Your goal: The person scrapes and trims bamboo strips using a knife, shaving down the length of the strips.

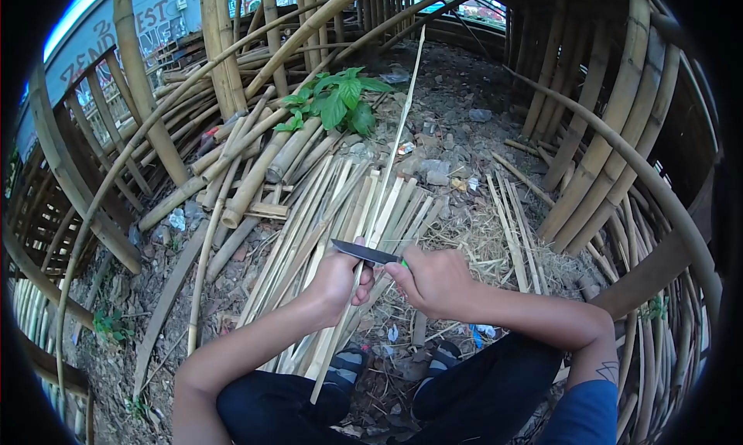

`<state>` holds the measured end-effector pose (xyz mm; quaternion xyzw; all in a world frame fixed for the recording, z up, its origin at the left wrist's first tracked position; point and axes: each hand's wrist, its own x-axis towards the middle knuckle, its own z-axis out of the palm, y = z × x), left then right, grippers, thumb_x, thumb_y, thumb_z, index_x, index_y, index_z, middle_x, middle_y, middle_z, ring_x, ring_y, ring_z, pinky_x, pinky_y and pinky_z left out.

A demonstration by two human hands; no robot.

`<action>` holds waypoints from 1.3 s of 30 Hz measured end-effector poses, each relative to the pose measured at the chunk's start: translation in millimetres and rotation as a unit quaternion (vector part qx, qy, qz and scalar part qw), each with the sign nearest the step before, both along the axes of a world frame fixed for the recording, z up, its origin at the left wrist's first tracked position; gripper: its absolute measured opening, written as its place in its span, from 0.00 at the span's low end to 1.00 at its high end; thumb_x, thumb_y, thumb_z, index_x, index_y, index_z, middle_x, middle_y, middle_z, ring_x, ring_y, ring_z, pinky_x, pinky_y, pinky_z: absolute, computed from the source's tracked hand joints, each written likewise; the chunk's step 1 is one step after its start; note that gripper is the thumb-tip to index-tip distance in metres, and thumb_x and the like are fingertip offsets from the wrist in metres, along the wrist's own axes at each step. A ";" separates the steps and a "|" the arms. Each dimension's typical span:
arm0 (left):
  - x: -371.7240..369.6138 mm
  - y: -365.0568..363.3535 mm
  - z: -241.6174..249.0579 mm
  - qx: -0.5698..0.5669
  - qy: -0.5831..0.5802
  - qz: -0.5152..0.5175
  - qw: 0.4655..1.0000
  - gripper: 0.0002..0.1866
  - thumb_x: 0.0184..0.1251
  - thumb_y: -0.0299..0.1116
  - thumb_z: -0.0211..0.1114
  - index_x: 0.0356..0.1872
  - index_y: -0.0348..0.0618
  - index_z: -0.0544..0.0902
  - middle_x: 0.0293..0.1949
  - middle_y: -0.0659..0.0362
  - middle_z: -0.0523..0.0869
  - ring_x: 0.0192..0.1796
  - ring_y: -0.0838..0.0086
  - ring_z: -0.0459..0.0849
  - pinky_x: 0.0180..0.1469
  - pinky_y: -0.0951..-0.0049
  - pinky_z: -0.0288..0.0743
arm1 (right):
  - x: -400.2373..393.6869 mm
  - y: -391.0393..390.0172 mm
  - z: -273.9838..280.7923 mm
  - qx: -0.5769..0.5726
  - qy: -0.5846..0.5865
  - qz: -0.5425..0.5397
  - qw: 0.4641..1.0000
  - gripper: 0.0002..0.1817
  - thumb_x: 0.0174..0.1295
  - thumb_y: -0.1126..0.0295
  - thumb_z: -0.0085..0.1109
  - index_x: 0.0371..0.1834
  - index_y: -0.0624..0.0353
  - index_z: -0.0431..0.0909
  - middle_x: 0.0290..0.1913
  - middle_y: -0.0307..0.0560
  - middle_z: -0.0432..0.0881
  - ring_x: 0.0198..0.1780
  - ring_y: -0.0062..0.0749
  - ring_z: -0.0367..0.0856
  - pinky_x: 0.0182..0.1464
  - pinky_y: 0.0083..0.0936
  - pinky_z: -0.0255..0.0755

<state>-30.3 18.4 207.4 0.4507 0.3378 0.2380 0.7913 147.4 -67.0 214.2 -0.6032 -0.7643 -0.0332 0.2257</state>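
Observation:
My left hand (334, 281) is closed around a long, thin bamboo strip (400, 128), which slants from near my left foot up and away to the far ground. In my right hand (439, 284) is a knife (364, 252) with a dark blade and a bit of green showing at its handle. The blade points left and lies across the strip, right at my left fingers. Beneath both hands, a fanned pile of split bamboo strips (309, 220) rests on the ground.
Thick bamboo poles (263, 162) are stacked at the left, beside a green leafy plant (340, 97). Upright bamboo posts (611, 151) and a curved pole (665, 193) stand at the right. A few loose strips (512, 232) lie on the littered ground. My sandaled feet (346, 367) are close below.

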 end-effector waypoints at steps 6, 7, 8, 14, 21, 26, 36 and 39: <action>12.0 -10.4 1.0 0.066 0.062 0.017 0.996 0.19 0.84 0.42 0.43 0.33 0.43 0.74 0.21 0.62 0.73 0.19 0.78 0.70 0.19 0.76 0.60 | 3.7 10.8 -17.2 0.047 0.007 0.029 0.998 0.25 0.73 0.52 0.54 0.27 0.64 0.75 0.17 0.56 0.79 0.18 0.52 0.81 0.21 0.45 0.74; 13.3 -10.4 -2.3 0.063 0.063 0.015 0.996 0.19 0.84 0.42 0.43 0.33 0.43 0.74 0.21 0.62 0.73 0.19 0.78 0.70 0.19 0.76 0.60 | 4.9 12.3 -17.5 0.061 -0.003 0.037 0.997 0.25 0.73 0.52 0.55 0.26 0.63 0.75 0.17 0.55 0.79 0.17 0.51 0.81 0.20 0.43 0.74; 14.4 -10.6 -5.1 0.101 0.066 0.027 0.992 0.19 0.84 0.42 0.43 0.33 0.43 0.74 0.20 0.63 0.72 0.18 0.79 0.70 0.18 0.76 0.60 | 6.5 13.3 -17.5 0.058 -0.001 0.036 0.998 0.25 0.73 0.52 0.55 0.26 0.63 0.75 0.17 0.55 0.79 0.17 0.51 0.81 0.20 0.43 0.74; 16.9 -11.8 -12.6 0.218 0.056 0.034 0.974 0.21 0.85 0.45 0.43 0.35 0.42 0.75 0.20 0.64 0.71 0.16 0.80 0.67 0.17 0.78 0.61 | 26.2 22.2 -10.9 0.165 -0.077 0.031 0.983 0.25 0.74 0.51 0.53 0.23 0.60 0.73 0.15 0.52 0.77 0.16 0.43 0.81 0.17 0.36 0.72; 15.9 -27.0 -6.0 0.040 0.103 -0.084 0.990 0.20 0.85 0.45 0.40 0.37 0.42 0.73 0.21 0.63 0.70 0.17 0.77 0.66 0.18 0.74 0.59 | 81.3 26.8 -14.7 0.069 -0.016 -0.180 0.981 0.31 0.79 0.50 0.41 0.26 0.63 0.78 0.18 0.60 0.80 0.21 0.59 0.82 0.25 0.49 0.76; 25.1 -20.6 -10.7 0.057 0.145 -0.045 0.987 0.20 0.85 0.45 0.42 0.36 0.42 0.73 0.22 0.62 0.71 0.16 0.76 0.67 0.17 0.73 0.60 | 26.1 -3.9 -18.9 -0.085 0.067 0.012 0.994 0.23 0.78 0.58 0.46 0.27 0.62 0.75 0.20 0.60 0.79 0.25 0.61 0.81 0.29 0.48 0.75; 18.6 -24.6 -13.0 0.344 0.107 -0.013 0.933 0.22 0.85 0.43 0.43 0.34 0.37 0.74 0.18 0.60 0.73 0.17 0.77 0.73 0.20 0.70 0.67 | 23.7 -11.4 -11.7 0.072 -0.008 0.060 0.996 0.21 0.74 0.54 0.55 0.31 0.63 0.78 0.18 0.53 0.80 0.17 0.46 0.81 0.19 0.41 0.73; 15.1 -30.1 -4.8 0.357 0.106 -0.018 0.928 0.23 0.86 0.46 0.41 0.35 0.39 0.74 0.19 0.62 0.72 0.17 0.81 0.70 0.18 0.75 0.65 | 33.8 -7.0 -12.8 0.131 -0.068 0.031 0.989 0.22 0.73 0.53 0.55 0.28 0.60 0.76 0.14 0.48 0.76 0.15 0.43 0.79 0.18 0.39 0.72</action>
